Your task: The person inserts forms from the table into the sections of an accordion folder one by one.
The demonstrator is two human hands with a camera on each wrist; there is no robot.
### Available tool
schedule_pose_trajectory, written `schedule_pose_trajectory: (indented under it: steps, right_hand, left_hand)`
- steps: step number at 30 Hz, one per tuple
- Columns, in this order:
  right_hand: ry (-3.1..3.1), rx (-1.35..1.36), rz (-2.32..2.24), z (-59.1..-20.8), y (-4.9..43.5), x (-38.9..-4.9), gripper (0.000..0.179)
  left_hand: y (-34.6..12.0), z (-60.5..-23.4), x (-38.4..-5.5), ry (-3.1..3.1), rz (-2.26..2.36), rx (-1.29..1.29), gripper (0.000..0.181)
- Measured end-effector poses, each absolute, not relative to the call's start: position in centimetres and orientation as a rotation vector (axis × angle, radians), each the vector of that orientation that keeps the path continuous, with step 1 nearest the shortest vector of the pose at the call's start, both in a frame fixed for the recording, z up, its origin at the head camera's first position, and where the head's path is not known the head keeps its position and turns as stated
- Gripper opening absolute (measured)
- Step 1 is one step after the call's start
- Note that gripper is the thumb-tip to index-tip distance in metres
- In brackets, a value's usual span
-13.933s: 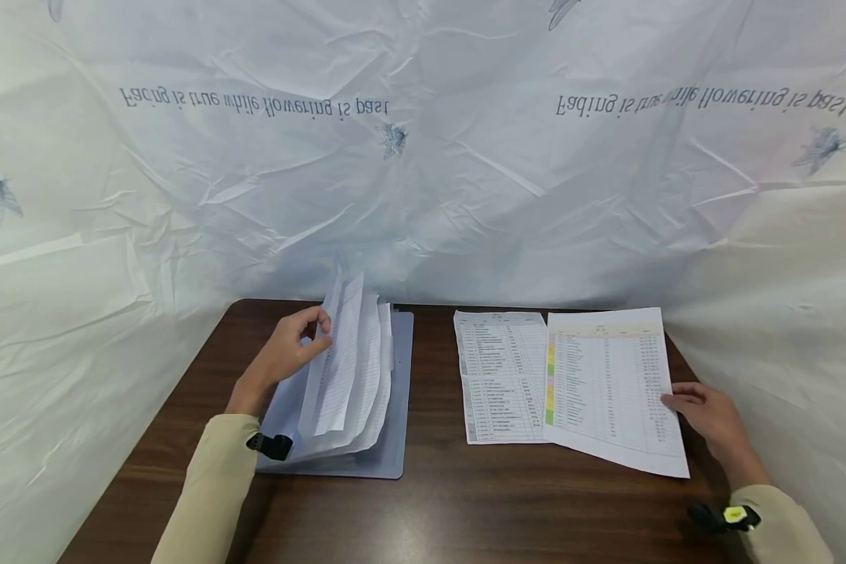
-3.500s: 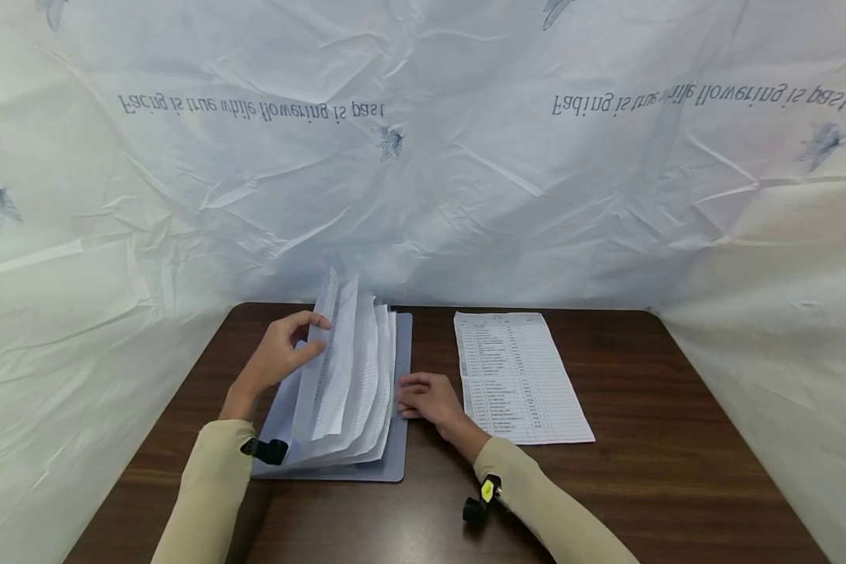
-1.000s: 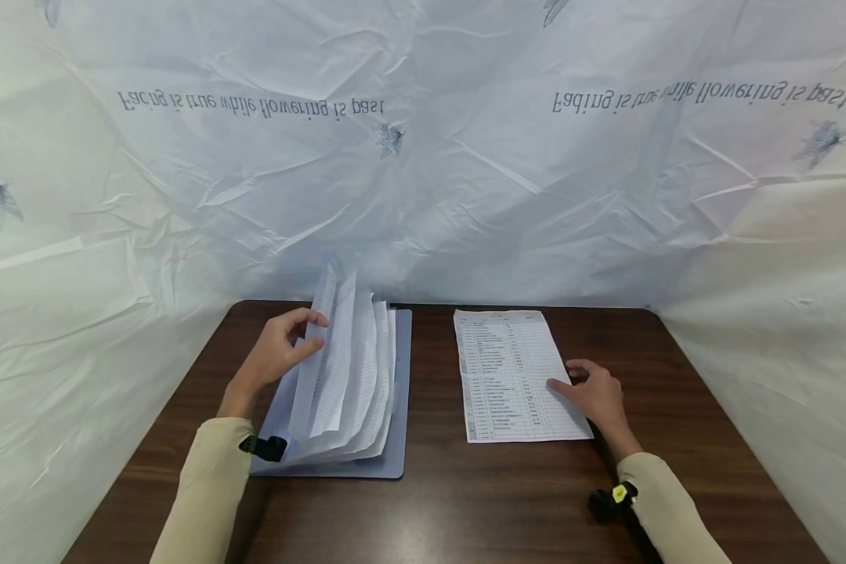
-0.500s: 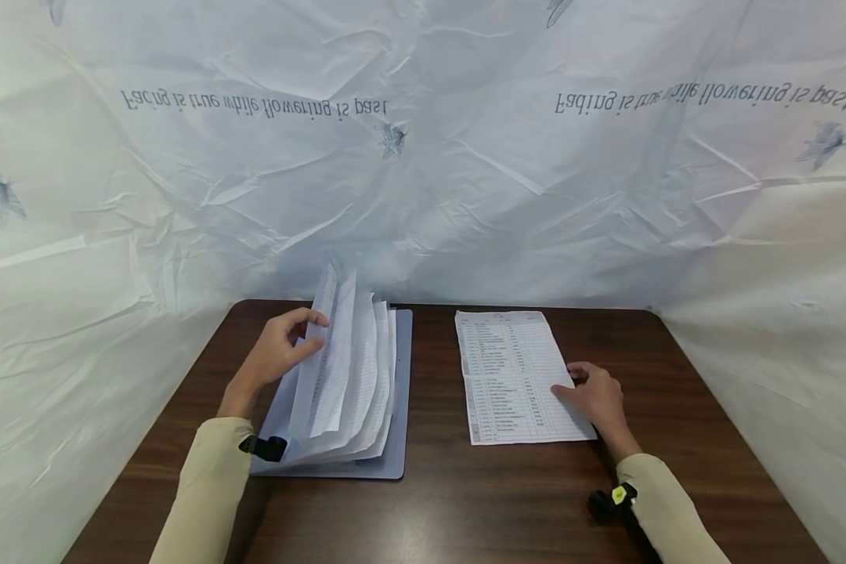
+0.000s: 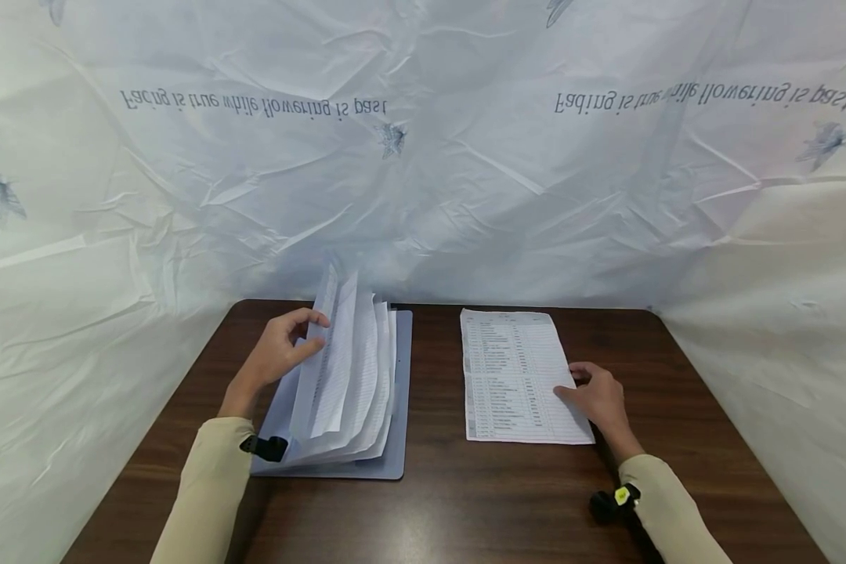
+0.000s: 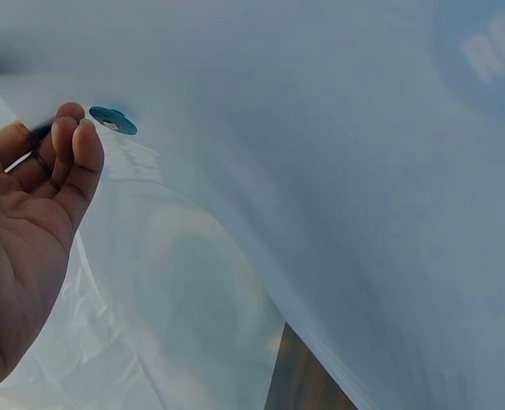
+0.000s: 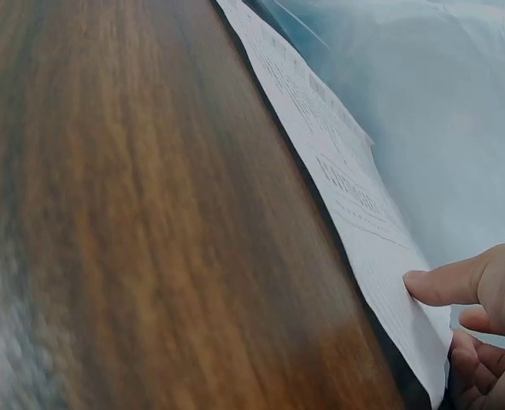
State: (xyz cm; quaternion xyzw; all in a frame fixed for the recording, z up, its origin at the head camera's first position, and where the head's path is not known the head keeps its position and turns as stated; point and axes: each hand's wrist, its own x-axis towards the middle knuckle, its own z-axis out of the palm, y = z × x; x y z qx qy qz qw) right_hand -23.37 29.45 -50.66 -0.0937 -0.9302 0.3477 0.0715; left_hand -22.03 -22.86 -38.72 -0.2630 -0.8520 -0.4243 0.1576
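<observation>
At the left of the table lies a grey-blue plastic document folder (image 5: 400, 392) with several printed sheets (image 5: 366, 376) fanned inside it. My left hand (image 5: 278, 352) pinches its raised translucent cover and holds it up. In the left wrist view, the fingertips are right by a teal snap button (image 6: 114, 120) on the cover. On the right, a printed sheet (image 5: 507, 376) with rows of text is slightly raised off the table, and my right hand (image 5: 598, 399) pinches its right edge. The thumb (image 7: 440, 282) presses on top while the fingers are partly hidden beneath.
The dark wooden table (image 5: 437, 501) has rounded far corners. White plastic sheeting (image 5: 465, 196) with printed lettering hangs behind and on both sides. A band of bare wood separates the folder from the printed sheet.
A sheet with a coloured left column has gone from the right side. My right hand has since moved from the folder to the remaining sheet and shifts it slightly right. The left hand stays put.
</observation>
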Motion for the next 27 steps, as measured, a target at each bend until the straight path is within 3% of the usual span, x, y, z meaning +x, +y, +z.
schedule_pose_trajectory:
  steps: [27]
  right_hand:
    - [-2.847, -0.286, 1.233, -49.77, 30.32, -22.89, 0.044]
  left_hand:
    - [-22.88, -38.64, -22.08, -2.437, -1.199, -0.755, 0.02]
